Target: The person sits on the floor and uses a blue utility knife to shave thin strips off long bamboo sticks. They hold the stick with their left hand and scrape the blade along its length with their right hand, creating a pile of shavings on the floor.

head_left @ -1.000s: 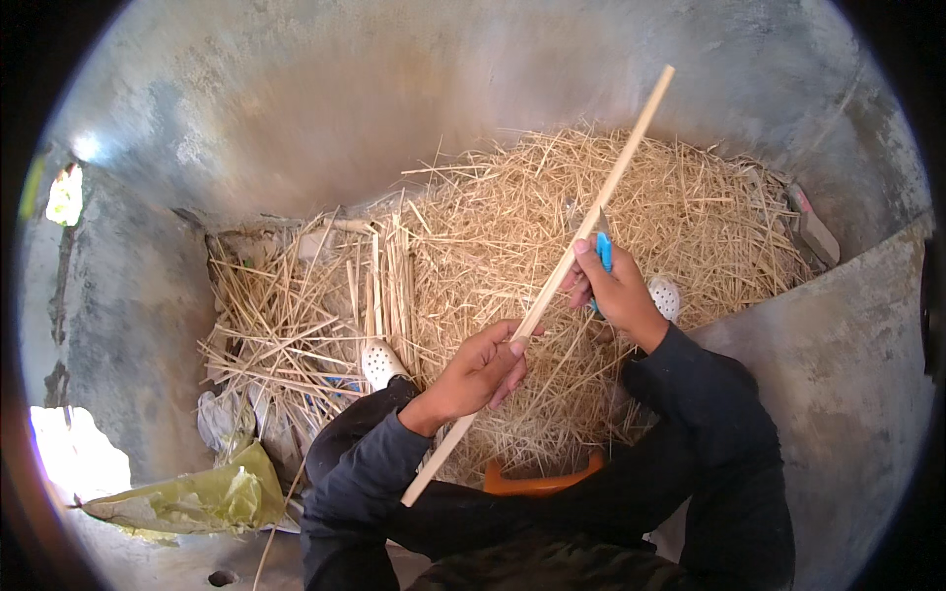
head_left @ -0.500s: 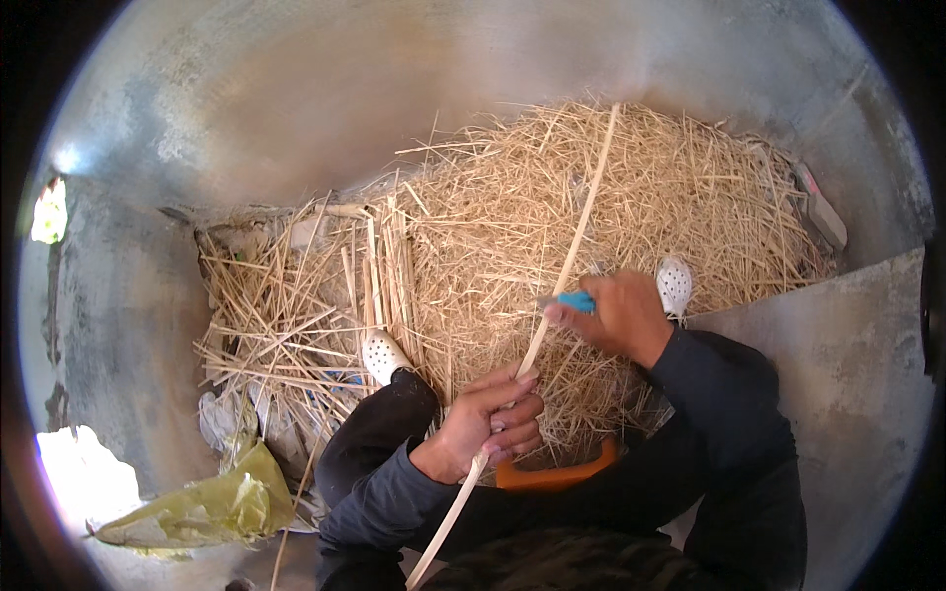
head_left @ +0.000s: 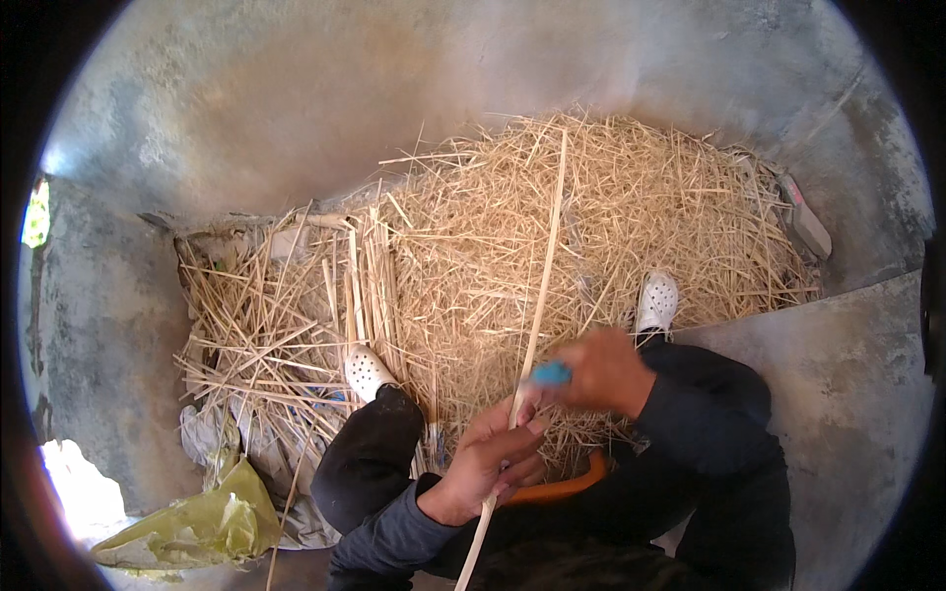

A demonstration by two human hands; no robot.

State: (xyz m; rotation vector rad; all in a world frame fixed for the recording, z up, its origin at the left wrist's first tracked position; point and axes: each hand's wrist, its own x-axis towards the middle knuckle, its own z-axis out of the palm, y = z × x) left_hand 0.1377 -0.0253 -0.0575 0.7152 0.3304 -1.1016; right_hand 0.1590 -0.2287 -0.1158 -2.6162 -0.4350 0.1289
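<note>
A long, pale bamboo strip (head_left: 548, 258) runs from near my lap up and away over the shavings. My left hand (head_left: 485, 467) is closed around its lower part, thumb and fingers wrapped about it. Blurred by motion, my right hand (head_left: 609, 372) grips a blue-handled knife (head_left: 551, 373). The knife's front end meets the strip just beyond my left fingers; its blade cannot be made out.
Thin shavings (head_left: 641, 197) heap across the floor. Split sticks (head_left: 256, 325) lie at the left, beside a yellow-green sack (head_left: 202, 527). My feet are in white clogs (head_left: 369, 372). An orange curved object (head_left: 562, 487) sits below my hands. Concrete walls (head_left: 394, 89) surround the spot.
My right hand and the knife have come down along the strip toward my left hand. The strip now stands a little more upright. The whole view has shifted slightly.
</note>
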